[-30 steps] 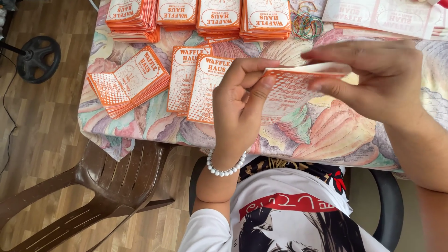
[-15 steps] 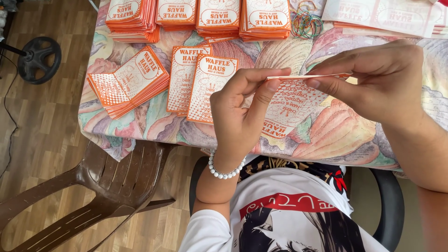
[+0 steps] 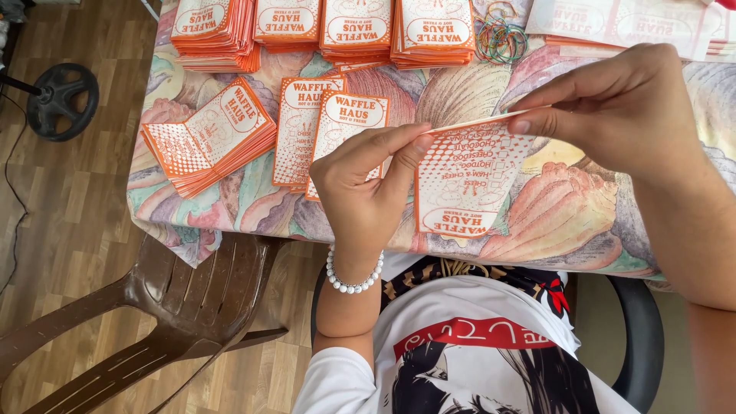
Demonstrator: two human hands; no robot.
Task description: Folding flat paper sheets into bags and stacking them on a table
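Between the left hand [image 3: 364,188] and the right hand [image 3: 613,115], an orange paper bag [image 3: 464,180] is hanging above the desk [image 3: 560,207], both hands pinching its top edge. Thin paper is likely tearing or creasing if they are pulling unevenly.

A desk [image 3: 230,207] under a shell-patterned cloth stands on wood-plank floor [image 3: 69,230]; a brown plastic chair [image 3: 176,307] sits below its left corner; a black round base [image 3: 63,101] lies left of it.
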